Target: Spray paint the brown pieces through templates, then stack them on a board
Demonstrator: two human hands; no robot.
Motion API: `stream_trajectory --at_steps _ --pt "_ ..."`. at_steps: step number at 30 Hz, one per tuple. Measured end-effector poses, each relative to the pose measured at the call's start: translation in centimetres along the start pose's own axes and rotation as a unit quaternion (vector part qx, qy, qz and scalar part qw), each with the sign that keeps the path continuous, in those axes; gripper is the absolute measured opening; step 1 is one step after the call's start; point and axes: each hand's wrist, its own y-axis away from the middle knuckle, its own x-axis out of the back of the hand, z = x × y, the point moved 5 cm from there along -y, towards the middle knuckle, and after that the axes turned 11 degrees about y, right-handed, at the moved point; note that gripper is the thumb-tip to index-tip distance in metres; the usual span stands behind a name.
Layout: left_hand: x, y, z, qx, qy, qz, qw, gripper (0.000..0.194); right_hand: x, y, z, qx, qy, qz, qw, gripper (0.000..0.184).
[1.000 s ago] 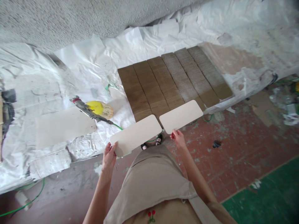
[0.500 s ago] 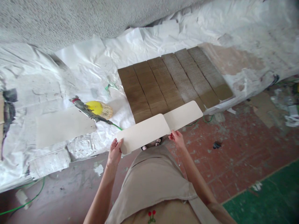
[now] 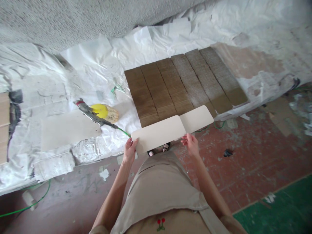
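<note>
My left hand (image 3: 130, 150) pinches the left end of a white flat panel (image 3: 158, 134) with rounded corners, thumb on top. A second white panel (image 3: 198, 119) lies partly beneath the first and sticks out to its right. My right hand (image 3: 191, 145) is closed at the near edge, where the two panels overlap; its fingertips are partly hidden. Just beyond the panels, a row of brown ridged boards (image 3: 168, 84), some dusted white, lies on the bench. The panels cover part of their near ends.
White plastic sheeting (image 3: 85, 68) covers the bench. A spray gun (image 3: 91, 113) with a green hose rests by a yellow round object (image 3: 99, 111) to the left. Brown boards (image 3: 3, 126) lie at the far left. The red floor (image 3: 214, 169) carries scraps.
My left hand and the upper panel have shifted right, so that it overlaps more of the second panel. My right hand has moved slightly right. The view has shifted a little.
</note>
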Motion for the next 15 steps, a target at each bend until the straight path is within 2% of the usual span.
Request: stream_trajectory --at_steps 8,15 --pt "-0.7 -0.3 0.0 -0.044 -0.05 0.01 0.998 0.054 -0.5 -1.9 -0.5 0.035 0.101 -0.006 0.994 0.048" --pt "-0.3 -0.9 -0.2 -0.063 -0.084 0.032 0.994 0.051 -0.2 -2.4 -1.1 0.091 0.228 -0.015 0.969 0.048"
